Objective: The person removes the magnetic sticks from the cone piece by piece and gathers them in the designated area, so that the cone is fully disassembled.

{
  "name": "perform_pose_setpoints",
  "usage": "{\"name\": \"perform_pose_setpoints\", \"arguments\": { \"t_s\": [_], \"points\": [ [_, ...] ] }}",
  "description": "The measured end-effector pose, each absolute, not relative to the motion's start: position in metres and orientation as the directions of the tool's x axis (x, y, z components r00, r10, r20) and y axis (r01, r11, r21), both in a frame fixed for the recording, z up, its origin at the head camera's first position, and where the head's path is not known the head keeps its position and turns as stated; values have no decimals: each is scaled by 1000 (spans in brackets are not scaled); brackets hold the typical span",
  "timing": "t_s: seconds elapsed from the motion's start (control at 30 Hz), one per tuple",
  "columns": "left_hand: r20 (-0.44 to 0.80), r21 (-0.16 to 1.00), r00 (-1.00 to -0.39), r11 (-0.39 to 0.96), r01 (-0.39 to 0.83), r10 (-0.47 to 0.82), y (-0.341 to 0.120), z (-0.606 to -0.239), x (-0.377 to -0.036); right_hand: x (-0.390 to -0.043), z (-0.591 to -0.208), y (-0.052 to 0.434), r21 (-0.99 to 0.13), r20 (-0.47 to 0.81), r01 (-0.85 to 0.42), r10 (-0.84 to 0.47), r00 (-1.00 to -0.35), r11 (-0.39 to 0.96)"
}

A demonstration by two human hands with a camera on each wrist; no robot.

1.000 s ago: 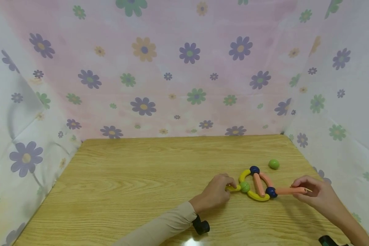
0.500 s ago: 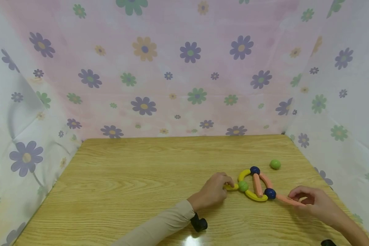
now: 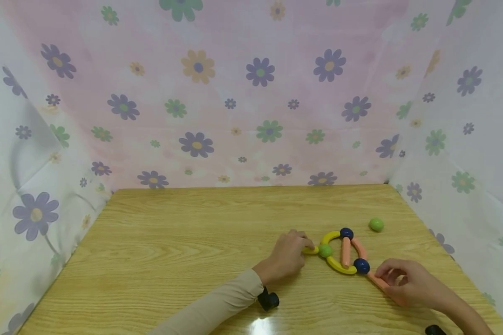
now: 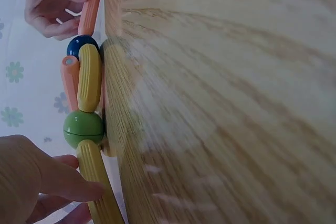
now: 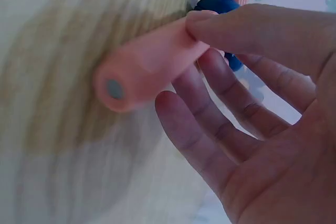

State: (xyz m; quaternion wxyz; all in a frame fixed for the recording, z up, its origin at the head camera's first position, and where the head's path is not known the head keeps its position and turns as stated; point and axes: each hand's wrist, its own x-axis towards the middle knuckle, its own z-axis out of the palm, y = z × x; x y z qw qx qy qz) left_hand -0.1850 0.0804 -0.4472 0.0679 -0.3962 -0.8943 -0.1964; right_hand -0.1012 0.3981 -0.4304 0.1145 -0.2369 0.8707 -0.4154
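Wood-grain tabletop point(image 3: 184, 232) bears a ring point(image 3: 339, 266) of rods and balls toward three o'clock. At the ring's nine o'clock, the left hand point(image 3: 286, 255) pinches a yellow rod point(image 4: 106, 207), apparently as an anchor; at four, the right hand point(image 3: 412, 284) pinches a salmon rod point(image 5: 144, 66), seemingly to govern its angle against a navy ball point(image 3: 362, 266).

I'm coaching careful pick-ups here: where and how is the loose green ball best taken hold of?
I'd grip the loose green ball around its widest part, pinching opposite sides, coming from above on the person's right. It looks rounded, with no handle, and sits apart on the table; the far blue ball lies to its left, so the right side likely leaves more room.
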Motion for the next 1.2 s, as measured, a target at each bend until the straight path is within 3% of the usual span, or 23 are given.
{"name": "perform_pose_setpoints", "arguments": {
  "t_s": [0.1,0.3,0.47,0.67,0.97,1.2],
  "points": [
    [265,248,-694,648,720,670,82,-445,-184,-107,-425,386,-725,14,-353,-500,-866,592],
    [271,220,-715,681,698,644,89,-442,-179,-124,-417,358,-601,192,-474,-460,-867,644],
    [272,266,-701,648,713,660,99,-439,-173,-139,-423,335,-450,316,-604,-515,-797,658],
    [278,261,-684,633,729,674,107,-434,-167,-150,-431,323,-278,377,-696,-591,-713,662],
    [334,238,-687,647,724,645,110,-437,-168,-155,-420,324,-401,441,-665,-503,-743,630],
    [296,207,-738,714,669,606,113,-436,-170,-152,-409,324,-490,408,-558,-390,-826,669]
  ]
}}
